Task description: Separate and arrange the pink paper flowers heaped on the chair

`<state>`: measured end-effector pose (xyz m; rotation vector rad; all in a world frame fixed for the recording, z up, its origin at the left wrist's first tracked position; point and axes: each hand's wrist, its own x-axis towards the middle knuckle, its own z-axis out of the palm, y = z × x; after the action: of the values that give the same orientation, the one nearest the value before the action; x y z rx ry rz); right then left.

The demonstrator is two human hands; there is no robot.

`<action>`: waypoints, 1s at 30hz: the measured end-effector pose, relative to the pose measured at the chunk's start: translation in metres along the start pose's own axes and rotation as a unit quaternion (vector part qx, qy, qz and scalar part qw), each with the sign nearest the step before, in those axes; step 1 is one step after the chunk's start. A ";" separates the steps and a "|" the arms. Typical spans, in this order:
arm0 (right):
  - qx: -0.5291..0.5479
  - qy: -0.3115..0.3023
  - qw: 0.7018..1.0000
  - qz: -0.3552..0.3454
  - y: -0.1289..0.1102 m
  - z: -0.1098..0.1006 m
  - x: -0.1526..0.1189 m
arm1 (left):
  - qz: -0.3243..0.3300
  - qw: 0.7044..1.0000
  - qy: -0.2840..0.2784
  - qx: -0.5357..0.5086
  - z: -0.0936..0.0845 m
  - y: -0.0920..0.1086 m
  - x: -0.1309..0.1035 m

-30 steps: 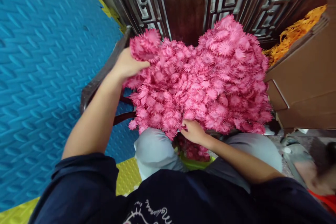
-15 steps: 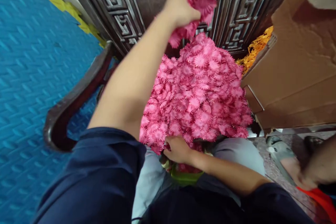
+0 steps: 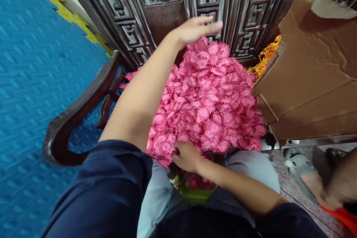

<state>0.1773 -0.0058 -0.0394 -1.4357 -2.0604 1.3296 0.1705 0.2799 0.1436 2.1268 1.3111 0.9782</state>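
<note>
While left fingers (image 3: 212,28) extend above pink flowers (image 3: 206,100); right fingers (image 3: 182,147) curl alongside

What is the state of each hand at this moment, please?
Left hand: open, above the back of the pink flower pile, with nothing visibly held.
Right hand: curled at the pile's front edge; whether it holds anything cannot be told.

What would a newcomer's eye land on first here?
The heap of pink flowers in the middle, against carved dark wood. Next, the left hand, open at the heap's far top, and the right hand, curled at its near edge. The bright blue mat fills the left side.
</note>
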 end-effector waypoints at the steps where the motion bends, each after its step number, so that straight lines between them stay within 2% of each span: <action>1: 0.013 0.011 1.000 0.002 0.001 -0.003 0.002 | 0.012 0.998 -0.056 -0.040 -0.009 0.006 -0.005; 2: 0.029 0.025 0.999 0.002 0.002 -0.006 0.004 | 0.011 0.995 -0.070 -0.072 -0.019 0.011 -0.011; 5: 0.086 0.065 0.994 -0.002 0.003 -0.017 0.011 | -0.017 0.993 0.005 -0.114 -0.046 0.017 -0.036; 8: 0.149 0.103 0.984 -0.002 0.004 -0.029 0.020 | -0.003 0.986 0.057 -0.153 -0.067 0.003 -0.076; 10: 0.220 0.138 0.966 0.001 0.003 -0.038 0.027 | -0.010 0.980 0.099 -0.170 -0.072 -0.014 -0.113; 13: 0.326 0.193 0.925 0.035 0.002 -0.051 0.033 | -0.054 0.962 0.170 -0.206 -0.059 -0.042 -0.179; 15: 0.390 0.211 0.895 0.051 0.000 -0.057 0.035 | -0.077 0.958 0.176 -0.212 -0.037 -0.058 -0.224; 17: 0.440 0.189 0.877 0.048 -0.003 -0.060 0.033 | -0.121 0.949 0.197 -0.215 -0.013 -0.069 -0.263; 20: 0.470 0.166 0.866 0.029 -0.009 -0.061 0.030 | -0.190 0.933 0.254 -0.169 0.014 -0.073 -0.301; 22: 0.450 0.185 0.874 0.008 -0.011 -0.061 0.027 | -0.196 0.937 0.262 -0.121 0.016 -0.074 -0.315; 23: 0.435 0.205 0.877 0.000 -0.010 -0.061 0.026 | -0.187 0.949 0.233 -0.098 0.014 -0.075 -0.321; 24: 0.423 0.217 0.880 0.000 -0.009 -0.061 0.024 | -0.178 0.965 0.177 -0.078 0.010 -0.076 -0.325; 26: 0.407 0.238 0.882 0.020 -0.004 -0.060 0.019 | -0.187 0.981 -0.003 -0.051 0.000 -0.083 -0.335; 28: 0.389 0.244 0.887 0.040 0.002 -0.058 0.013 | -0.213 0.963 -0.166 -0.011 -0.007 -0.091 -0.345; 30: 0.362 0.247 0.898 0.046 0.007 -0.054 0.006 | -0.210 0.941 -0.263 0.040 -0.008 -0.099 -0.355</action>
<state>0.2160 0.0274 -0.0181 -1.3284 -1.0195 1.3667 0.0031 0.0058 -0.0376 1.8594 1.4397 0.1640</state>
